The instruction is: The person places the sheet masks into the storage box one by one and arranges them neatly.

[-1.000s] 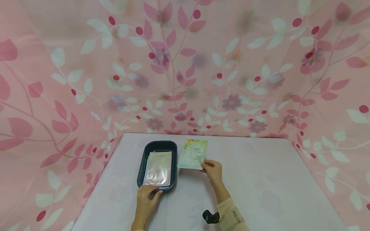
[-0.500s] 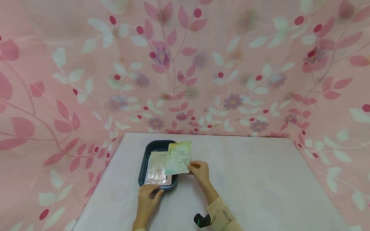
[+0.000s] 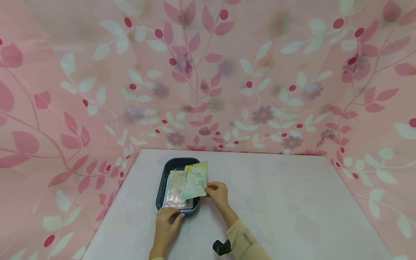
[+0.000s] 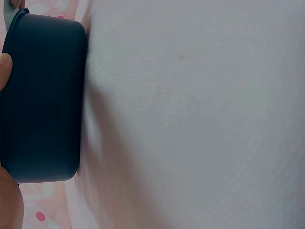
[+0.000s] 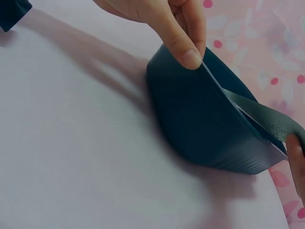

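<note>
A dark blue plastic basket (image 3: pixel 159 191) stands left of the middle of the table, its long side running away from me. Inside lies a silvery pink sheet-mask packet (image 3: pixel 173 198) on top of a paler one that peeks out at its edge. My left hand (image 3: pixel 165 225) grips the near rim, thumb outside, as the right wrist view shows. Between the thumb and fingers of my right hand (image 3: pixel 218 195) is the lower right corner of a green sheet-mask packet (image 3: pixel 195 182). That packet tilts over the basket's right rim and covers part of the pink packet.
The white-covered table (image 3: pixel 276 202) stretches to the right of the basket. A pink floral cloth (image 3: pixel 208 90) hangs behind it and along both sides. Below my right sleeve (image 3: pixel 245 240) a small black device (image 3: pixel 221 247) shows at the wrist.
My right hand has carried the green packet left, from beside the basket to over its right half, and the packet has tilted. My left hand has kept its grip on the rim.
</note>
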{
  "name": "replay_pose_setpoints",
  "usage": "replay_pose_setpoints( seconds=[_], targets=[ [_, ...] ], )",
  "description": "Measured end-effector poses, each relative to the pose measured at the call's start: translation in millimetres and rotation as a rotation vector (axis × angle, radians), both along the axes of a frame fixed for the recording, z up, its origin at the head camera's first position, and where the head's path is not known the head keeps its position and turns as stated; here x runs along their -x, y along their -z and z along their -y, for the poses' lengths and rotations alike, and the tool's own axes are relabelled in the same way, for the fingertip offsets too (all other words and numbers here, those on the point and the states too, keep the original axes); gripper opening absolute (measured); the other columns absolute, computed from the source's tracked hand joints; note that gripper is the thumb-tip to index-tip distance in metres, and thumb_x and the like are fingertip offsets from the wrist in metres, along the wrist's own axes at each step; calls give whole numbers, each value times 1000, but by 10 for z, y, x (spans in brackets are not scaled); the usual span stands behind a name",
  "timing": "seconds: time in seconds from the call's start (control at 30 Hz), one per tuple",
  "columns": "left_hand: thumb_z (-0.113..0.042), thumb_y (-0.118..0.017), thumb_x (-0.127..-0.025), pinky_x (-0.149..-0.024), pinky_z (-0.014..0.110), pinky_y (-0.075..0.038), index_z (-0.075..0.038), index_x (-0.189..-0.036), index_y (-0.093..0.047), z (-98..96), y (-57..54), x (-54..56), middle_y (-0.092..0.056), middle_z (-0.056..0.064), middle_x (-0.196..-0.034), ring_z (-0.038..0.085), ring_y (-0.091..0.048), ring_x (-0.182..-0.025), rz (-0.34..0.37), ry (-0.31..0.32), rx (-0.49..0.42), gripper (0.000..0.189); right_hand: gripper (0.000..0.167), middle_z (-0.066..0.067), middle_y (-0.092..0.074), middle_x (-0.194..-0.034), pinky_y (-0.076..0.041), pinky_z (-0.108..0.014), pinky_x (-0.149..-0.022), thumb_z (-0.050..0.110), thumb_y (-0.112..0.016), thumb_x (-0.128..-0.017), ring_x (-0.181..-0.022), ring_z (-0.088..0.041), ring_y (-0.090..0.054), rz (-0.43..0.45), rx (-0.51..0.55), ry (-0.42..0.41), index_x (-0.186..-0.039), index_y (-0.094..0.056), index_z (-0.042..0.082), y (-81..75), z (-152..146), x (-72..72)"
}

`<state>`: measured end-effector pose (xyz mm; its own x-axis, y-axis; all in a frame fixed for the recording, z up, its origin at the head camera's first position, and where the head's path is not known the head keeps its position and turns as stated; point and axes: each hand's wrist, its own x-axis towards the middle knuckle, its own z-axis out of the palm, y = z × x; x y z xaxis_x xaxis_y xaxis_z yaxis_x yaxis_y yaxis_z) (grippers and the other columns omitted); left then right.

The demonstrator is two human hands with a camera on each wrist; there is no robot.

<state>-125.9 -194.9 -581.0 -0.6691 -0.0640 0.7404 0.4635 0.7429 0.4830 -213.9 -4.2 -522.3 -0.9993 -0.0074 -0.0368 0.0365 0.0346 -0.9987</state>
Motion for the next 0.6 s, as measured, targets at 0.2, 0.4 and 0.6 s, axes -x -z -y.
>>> replay_pose_setpoints(
  seconds=[0.2,0.4,0.6],
  targets=[
    [1,-87,-53,-78,32,-34,-2,-75,-70,2,-4,4,-69,5,-74,19,-60,-70,-14,7,1,28,18,-24,-68,-79,-54,-30,-55,-9,-66,-74,-62,-17,-65,9,-34,5,-91,-66,-16,26,49,10],
    [2,-87,-53,-77,32,-34,-3,-75,-70,-15,-19,-8,-69,5,-74,19,-60,-71,6,-1,-4,28,17,-20,-69,-76,-53,-27,-52,-7,-68,-74,-58,-15,-63,-11,-106,3,-90,-67,-14,55,131,26],
    [2,-87,-53,-76,32,-34,-4,-74,-70,-15,-38,-21,-68,5,-72,20,-60,-71,-1,2,-3,28,12,-16,-68,-71,-51,-24,-48,-8,-66,-74,-53,-14,-62,-89,-246,-7,-86,-69,-11,60,272,34]
  ],
)
